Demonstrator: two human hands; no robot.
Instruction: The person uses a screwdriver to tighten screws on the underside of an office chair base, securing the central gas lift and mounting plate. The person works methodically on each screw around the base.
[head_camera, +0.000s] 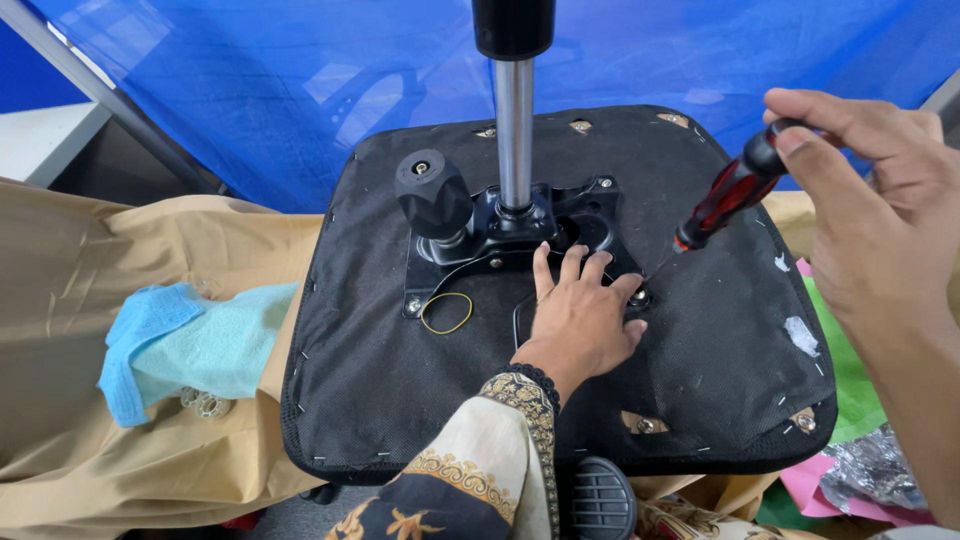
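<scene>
An upturned office-chair seat, covered in black fabric, lies before me. A black metal mechanism plate is mounted on it, with a chrome gas-lift column rising from it and a black round knob at its left. My left hand rests flat on the plate's near right corner, fingers spread, holding nothing. My right hand grips a red-and-black screwdriver, its thin tip angled down to a screw beside my left fingertips. A yellow rubber band lies on the seat.
A tan cloth covers the surface at left, with a light blue towel on it. A blue tarp hangs behind. Green and pink sheets and crumpled foil lie at the right. A black ribbed armrest pad sits near my sleeve.
</scene>
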